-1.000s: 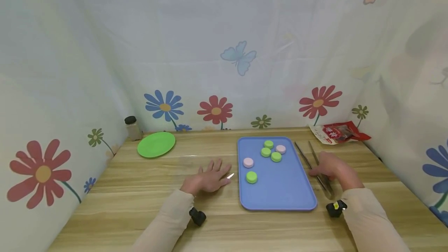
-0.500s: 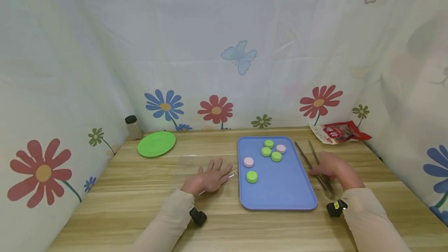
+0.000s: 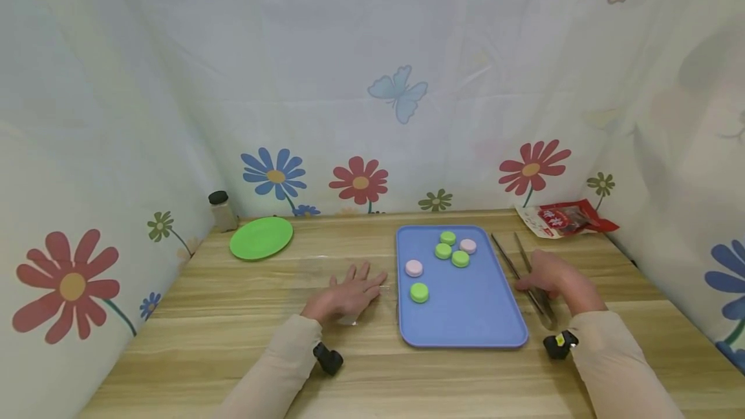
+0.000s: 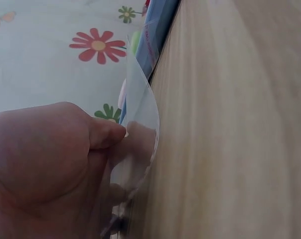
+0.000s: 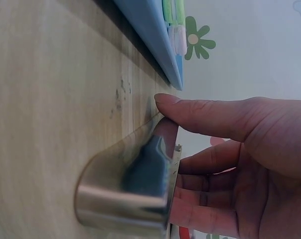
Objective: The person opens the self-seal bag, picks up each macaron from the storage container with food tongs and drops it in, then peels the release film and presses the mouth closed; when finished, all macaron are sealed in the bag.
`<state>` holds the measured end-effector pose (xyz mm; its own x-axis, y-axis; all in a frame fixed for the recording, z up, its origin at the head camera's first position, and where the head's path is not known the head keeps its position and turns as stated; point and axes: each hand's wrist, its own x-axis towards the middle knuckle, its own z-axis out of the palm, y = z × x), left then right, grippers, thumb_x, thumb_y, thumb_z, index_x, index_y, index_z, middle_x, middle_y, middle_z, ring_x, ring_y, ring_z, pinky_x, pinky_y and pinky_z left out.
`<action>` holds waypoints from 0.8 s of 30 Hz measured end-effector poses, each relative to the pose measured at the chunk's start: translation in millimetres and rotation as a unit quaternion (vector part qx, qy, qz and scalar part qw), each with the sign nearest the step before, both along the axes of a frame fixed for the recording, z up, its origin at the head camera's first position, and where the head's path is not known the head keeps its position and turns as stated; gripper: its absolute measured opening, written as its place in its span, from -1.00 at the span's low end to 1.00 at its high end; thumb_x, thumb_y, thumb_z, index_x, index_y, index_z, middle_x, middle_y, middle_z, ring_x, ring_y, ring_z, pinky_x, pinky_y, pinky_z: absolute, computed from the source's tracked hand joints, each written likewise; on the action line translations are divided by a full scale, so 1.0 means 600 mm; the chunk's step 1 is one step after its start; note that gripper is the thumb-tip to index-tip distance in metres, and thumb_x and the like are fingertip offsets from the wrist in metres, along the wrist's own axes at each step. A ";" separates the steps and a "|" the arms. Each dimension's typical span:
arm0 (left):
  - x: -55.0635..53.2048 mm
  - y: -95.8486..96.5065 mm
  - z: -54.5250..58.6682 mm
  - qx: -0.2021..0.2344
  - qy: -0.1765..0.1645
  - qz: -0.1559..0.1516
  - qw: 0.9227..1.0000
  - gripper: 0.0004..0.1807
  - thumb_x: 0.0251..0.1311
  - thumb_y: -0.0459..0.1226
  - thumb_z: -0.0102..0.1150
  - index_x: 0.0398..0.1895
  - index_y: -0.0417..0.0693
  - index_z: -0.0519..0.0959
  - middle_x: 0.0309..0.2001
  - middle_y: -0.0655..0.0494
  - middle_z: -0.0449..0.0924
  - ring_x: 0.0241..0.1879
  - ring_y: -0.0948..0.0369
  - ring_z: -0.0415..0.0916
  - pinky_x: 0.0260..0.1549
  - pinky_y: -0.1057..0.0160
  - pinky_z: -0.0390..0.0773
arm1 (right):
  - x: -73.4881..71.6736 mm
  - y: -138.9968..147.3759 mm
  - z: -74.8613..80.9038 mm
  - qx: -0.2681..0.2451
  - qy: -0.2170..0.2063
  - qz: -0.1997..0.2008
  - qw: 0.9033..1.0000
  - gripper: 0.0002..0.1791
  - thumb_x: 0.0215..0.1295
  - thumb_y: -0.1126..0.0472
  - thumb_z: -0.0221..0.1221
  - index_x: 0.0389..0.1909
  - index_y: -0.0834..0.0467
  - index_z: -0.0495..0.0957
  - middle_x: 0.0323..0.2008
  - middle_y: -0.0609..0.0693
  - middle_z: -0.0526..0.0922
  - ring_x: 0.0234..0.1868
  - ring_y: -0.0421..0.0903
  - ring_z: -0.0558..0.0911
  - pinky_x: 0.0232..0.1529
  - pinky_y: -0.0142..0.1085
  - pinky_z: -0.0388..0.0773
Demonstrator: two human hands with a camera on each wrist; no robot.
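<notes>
My left hand (image 3: pixel 349 294) lies palm down with spread fingers, left of the blue tray (image 3: pixel 465 322). Beneath and around it is a clear plastic film (image 4: pixel 143 107); in the left wrist view its edge curls up beside the thumb, and the other fingers show through it. To the right of the tray, my right hand (image 3: pixel 560 280) holds metal tongs (image 5: pixel 110 204), thumb on one arm and fingers at the other. The tongs lie along the table, tips away from me. Several green macarons (image 3: pixel 419 293) and pink macarons (image 3: pixel 414 268) sit in the tray.
A green plate (image 3: pixel 260 238) lies at the back left beside a black-lidded jar (image 3: pixel 222 212). At the back right is a red and white food packet (image 3: pixel 564 219). Printed curtains (image 3: pixel 372 83) enclose the wooden table (image 3: pixel 256 315) behind and at both sides.
The clear film at my left hand has shifted: its bright edge, first by the thumb tip, now also shows below the palm. Both hands and the tongs stay in place.
</notes>
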<state>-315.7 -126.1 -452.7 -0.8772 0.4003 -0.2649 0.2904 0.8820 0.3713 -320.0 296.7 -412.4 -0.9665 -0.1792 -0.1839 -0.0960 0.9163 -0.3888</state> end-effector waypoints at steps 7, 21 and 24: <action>-0.001 -0.002 -0.002 0.010 0.003 -0.001 1.000 -0.44 0.59 0.06 -0.45 0.59 0.30 0.09 0.62 -0.07 -0.29 0.55 -0.17 -0.39 0.33 -0.46 -0.33 | -0.001 0.000 0.001 0.000 0.000 0.000 1.000 -0.59 0.13 0.10 0.42 -0.67 0.19 0.42 -0.75 -0.08 0.41 -0.78 -0.21 0.42 -0.73 -0.43 0.37; -0.010 -0.006 -0.006 0.078 0.031 0.021 0.996 -0.44 0.58 0.06 -0.47 0.54 0.27 0.23 0.59 -0.15 -0.18 0.55 -0.19 -0.35 0.32 -0.48 -0.36 | 0.000 -0.001 0.004 -0.002 -0.007 -0.005 1.000 -0.59 0.13 0.10 0.42 -0.62 0.20 0.42 -0.72 -0.06 0.41 -0.78 -0.20 0.43 -0.72 -0.41 0.41; -0.008 -0.005 -0.010 0.084 0.037 0.033 0.995 -0.47 0.57 0.07 -0.33 0.50 0.29 0.31 0.59 -0.16 -0.15 0.54 -0.21 -0.34 0.31 -0.49 -0.38 | 0.001 -0.001 0.005 0.002 -0.008 -0.001 1.000 -0.60 0.14 0.09 0.42 -0.62 0.21 0.42 -0.72 -0.05 0.43 -0.78 -0.20 0.43 -0.72 -0.41 0.40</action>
<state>-320.7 -129.1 -458.4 -0.9174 0.3753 -0.1323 0.2668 0.8268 0.4953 -319.6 296.2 -409.6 -0.9636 -0.1765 -0.2009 -0.0874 0.9179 -0.3871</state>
